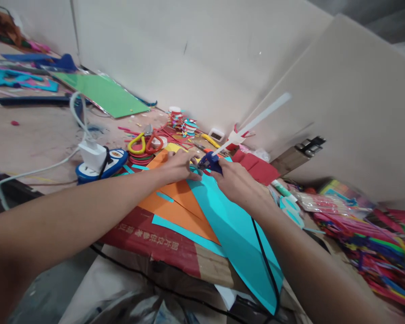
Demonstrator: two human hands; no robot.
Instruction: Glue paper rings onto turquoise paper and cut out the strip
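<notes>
Glue gun [209, 162] sits clenched in our right hand [234, 180], nozzle down at the turquoise sheet [231, 225]. Our left hand [178, 166] presses flat, fingers spread, on the orange paper [178, 198] to steady the overlapping sheets.

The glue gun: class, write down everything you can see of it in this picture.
The glue gun has a dark blue body, mostly hidden in the right hand, which grips it. A long, pale, translucent glue stick juts from its back, slanting up to the right. Its nozzle end points left and down, close to the left hand, over the orange paper and turquoise paper. A black cord runs back along the right forearm. The image is too blurred to show whether the tip touches the paper.
</notes>
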